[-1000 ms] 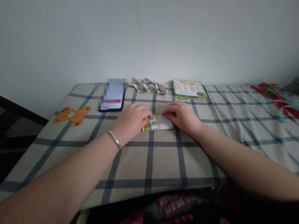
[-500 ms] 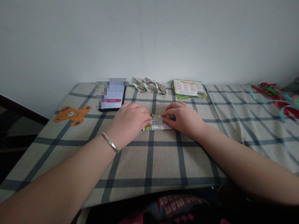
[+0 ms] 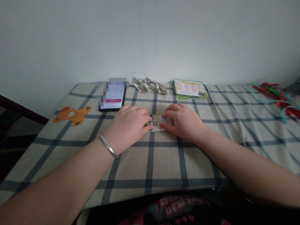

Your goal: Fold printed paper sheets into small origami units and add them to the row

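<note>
Two hands meet over one small printed paper in the middle of the checked cloth that covers the tabletop point(image 3: 150, 162), and everything else sits out toward the edges. Far left on the cloth is a printed orange bear point(image 3: 71, 114); next along, near the wall, a phone point(image 3: 112, 98) lies face up with its screen lit. Then comes the left hand point(image 3: 128, 125), a silver bangle point(image 3: 108, 146) on its wrist, fingers curled down flat so the tips pin the left end of the folded leaflet point(image 3: 157, 122). The leaflet lies flat on the cloth between both hands, only a narrow strip of it showing. The right hand point(image 3: 185, 120) covers its right end, thumb and forefinger closed lightly on the edge — pinching or pressing, I cannot tell which. Behind them, by the wall, lies a little heap of folded paper pieces point(image 3: 150, 86), then a stack of unfolded leaflets point(image 3: 189, 89), and far right a tangle of red and green ribbons point(image 3: 278, 97). From here I would judge a fold is being pressed, and to do it well the left fingertips should hold the paper still while the right runs firmly along the crease — edges lined up first, since the soft cloth gives little backing.
</note>
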Demonstrator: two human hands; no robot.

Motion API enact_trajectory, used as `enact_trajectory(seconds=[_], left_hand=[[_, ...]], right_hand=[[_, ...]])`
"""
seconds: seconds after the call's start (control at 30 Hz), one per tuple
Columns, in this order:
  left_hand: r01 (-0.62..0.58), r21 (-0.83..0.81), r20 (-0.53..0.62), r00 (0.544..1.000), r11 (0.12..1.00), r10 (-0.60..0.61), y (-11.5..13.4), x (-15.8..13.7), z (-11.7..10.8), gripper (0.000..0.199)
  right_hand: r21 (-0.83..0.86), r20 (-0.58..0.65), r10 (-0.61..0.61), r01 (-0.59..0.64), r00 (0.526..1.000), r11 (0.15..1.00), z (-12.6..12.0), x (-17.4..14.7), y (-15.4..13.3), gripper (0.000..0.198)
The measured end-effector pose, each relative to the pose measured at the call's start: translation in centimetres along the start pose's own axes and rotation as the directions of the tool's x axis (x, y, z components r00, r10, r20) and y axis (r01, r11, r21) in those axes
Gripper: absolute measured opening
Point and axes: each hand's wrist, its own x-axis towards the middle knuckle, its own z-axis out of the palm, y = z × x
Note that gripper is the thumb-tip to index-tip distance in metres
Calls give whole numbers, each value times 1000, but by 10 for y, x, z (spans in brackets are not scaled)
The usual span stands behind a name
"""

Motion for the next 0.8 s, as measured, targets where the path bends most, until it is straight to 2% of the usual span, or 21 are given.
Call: enact_trajectory(seconds=[0.47,0.8], left_hand=[[-7,-3,14,1000,1000,7,3,-2,0,27],[-21,7,16,1000,1000,21,0,-9,6,32]], right_hand=[[-53,6,14,-14,1000,998,0,-2,-4,38],[-15,-12,-49,49,999,999,5,0,0,41]])
